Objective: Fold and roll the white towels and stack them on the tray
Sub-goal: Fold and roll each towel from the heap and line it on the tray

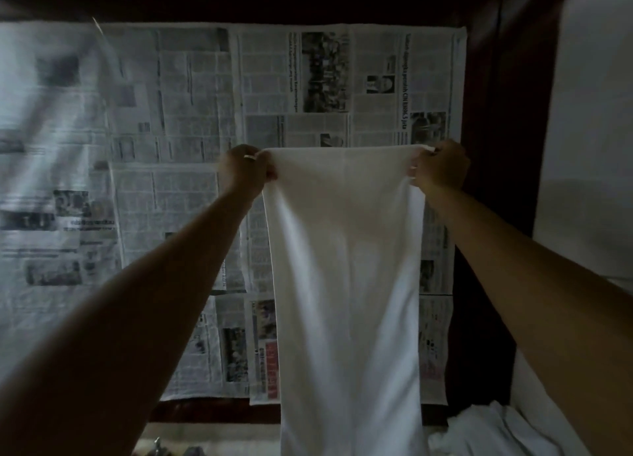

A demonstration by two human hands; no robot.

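A: What does the head camera show?

B: Both arms reach forward. The left hand point(244, 172) pinches the top left corner of a white towel point(346, 267), fingers curled tight on the cloth. The right hand point(440, 166) pinches the top right corner the same way.

A: And the towel itself?

B: It is held up by its top edge, stretched between the two hands, and hangs straight down toward the bottom edge of the view, over the near edge of the table point(486, 195).

A: What is under it?

B: Newspaper point(191, 113) sheets cover the dark table from the far edge to the near edge; only a strip at the table's right edge is bare.

A: Any containers?

B: I can see no tray or other container in this view. There is a crumpled white cloth point(493, 431) at the bottom right, past the table's near right corner.
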